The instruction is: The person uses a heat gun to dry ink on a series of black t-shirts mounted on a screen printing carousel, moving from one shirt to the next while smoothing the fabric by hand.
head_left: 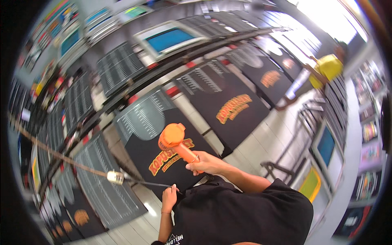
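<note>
My right hand (209, 163) is wrapped around the handle of an orange hair dryer (173, 135). The dryer's round head hangs over a black printed shirt (143, 153) with orange-and-yellow lettering, laid out on a pallet. To its left, my left hand (169, 199) pinches a dark power cord (149, 183) near the shirt's near edge. That cord runs leftward to a pale plug connector (115, 177), where a brown cable (65, 157) carries on to the far left.
More black printed shirts (228, 102) lie on pallets along a long rack. A blue-meshed screen frame (169, 40) rests at the back. At the far right stands a person in a yellow shirt (328, 70). Frames with a yellow panel (311, 183) lean at my right.
</note>
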{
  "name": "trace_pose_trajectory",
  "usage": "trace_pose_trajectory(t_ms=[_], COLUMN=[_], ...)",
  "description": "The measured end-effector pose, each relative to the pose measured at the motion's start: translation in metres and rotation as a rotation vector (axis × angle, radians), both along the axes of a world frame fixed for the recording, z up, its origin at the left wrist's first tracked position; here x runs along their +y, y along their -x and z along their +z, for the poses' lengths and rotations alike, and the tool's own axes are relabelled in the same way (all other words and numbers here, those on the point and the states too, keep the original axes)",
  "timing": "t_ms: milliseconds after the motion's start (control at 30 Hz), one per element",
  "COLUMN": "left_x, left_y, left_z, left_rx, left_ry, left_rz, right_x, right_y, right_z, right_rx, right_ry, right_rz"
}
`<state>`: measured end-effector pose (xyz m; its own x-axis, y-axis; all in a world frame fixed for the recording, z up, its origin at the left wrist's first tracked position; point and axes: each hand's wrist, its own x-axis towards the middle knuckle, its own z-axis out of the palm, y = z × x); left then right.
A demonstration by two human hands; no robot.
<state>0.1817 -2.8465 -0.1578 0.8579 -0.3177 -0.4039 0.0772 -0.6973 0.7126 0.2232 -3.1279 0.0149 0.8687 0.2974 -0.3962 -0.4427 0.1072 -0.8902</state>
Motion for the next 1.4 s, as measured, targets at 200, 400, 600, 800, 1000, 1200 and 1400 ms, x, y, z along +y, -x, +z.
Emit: trace_pose_trajectory(t_ms=[200, 400, 600, 800, 1000, 1200, 1400], left_x=[-0.009, -0.009, 0.006, 0.032, 0.060, 0.056, 0.032], left_y=[0.012, 0.024, 0.021, 0.023, 0.030, -0.004, -0.013], left_z=[0.001, 0.001, 0.002, 0.020, -0.033, -0.058, -0.059], left_rx=[-0.052, -0.026, 0.028, 0.134, -0.177, -0.441, -0.378], left_ry=[-0.004, -0.038, 0.018, 0.249, 0.506, 0.045, -0.110], left_rz=[0.232, 0.262, 0.305, 0.287, 0.874, 0.925, 0.944], right_x=[0.001, 0.027, 0.076, 0.104, 0.114, 0.119, 0.114], right_y=[-0.060, -0.105, -0.111, -0.096, -0.091, -0.087, -0.082], right_z=[-0.001, -0.005, -0.018, -0.022, -0.026, -0.031, -0.025], right_rx=[-0.032, 0.042, 0.026, 0.048, 0.042, 0.052, 0.092], right_ry=[0.006, 0.136, 0.149, 0.270, 0.351, 0.310, 0.332], right_rz=[0.145, 0.396, 0.490, 0.524, 0.539, 0.492, 0.548])
